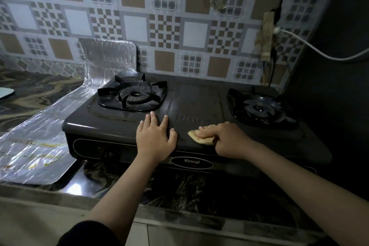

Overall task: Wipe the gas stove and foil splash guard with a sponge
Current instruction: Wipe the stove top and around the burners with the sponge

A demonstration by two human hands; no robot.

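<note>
Sponge [201, 136] pressed by curled right hand [225, 140] on near centre of gas stove [195, 104] to scrub; left hand [155, 136] spread flat beside, steadying; foil splash guard [40, 144] left, stained

There is one gas stove [195, 104] with two burners, the left burner [132, 96] and the right burner [259, 109], one sponge [196, 136], one foil splash guard [40, 142], two hands, the left hand [154, 138] and right hand [225, 140], one white cable [311, 48] and one desk [179, 189].
</note>
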